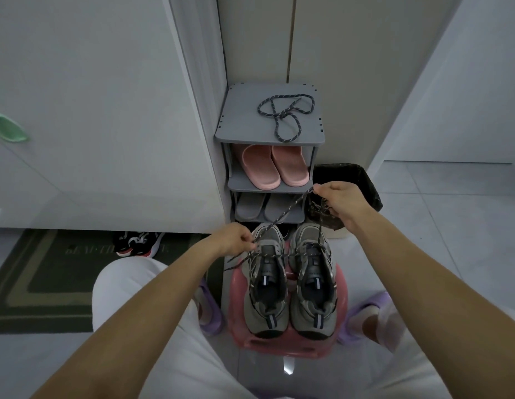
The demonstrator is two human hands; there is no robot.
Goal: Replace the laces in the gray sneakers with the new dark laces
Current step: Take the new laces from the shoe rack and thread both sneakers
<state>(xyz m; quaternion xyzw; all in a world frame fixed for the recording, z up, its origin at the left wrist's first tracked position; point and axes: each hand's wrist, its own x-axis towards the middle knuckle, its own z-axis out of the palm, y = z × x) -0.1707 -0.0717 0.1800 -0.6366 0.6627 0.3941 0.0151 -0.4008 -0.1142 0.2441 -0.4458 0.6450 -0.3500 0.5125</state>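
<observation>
Gray sneakers (268,286) first: where do they stand? (Clerk)

Side by side on a pink stool (291,345), toes toward the gray shoe rack (230,122), between the person's knees. (Inspector)

And the lace? (Clerk)

Dark lace (291,209) runs taut from the left sneaker's front eyelets up to the right hand (338,203); further strands lie across both tongues; one loose end trails off the stool's left side; whether all of it is a single lace, I cannot tell. (Inspector)

Hands? (Clerk)

Right hand raised beyond the right sneaker, thumb and forefinger pinching the strand; left hand (236,240) low at the left sneaker's toe end, fingertips pinching the lace there. (Inspector)

Any markings? (Clerk)

White stripe tab inside each sneaker, no brand legible; doormat (49,283) at left bears a line of lettering, too blurred to read. (Inspector)

Surroundings? (Clerk)

Second dark lace (285,113) lies looped on the rack's top; pink slippers (275,168) on the shelf below; gray slippers (259,207) beneath those; black-lined bin (360,180) just right of the rack; black-and-red trainers (138,243) on the mat by the wall. (Inspector)
</observation>
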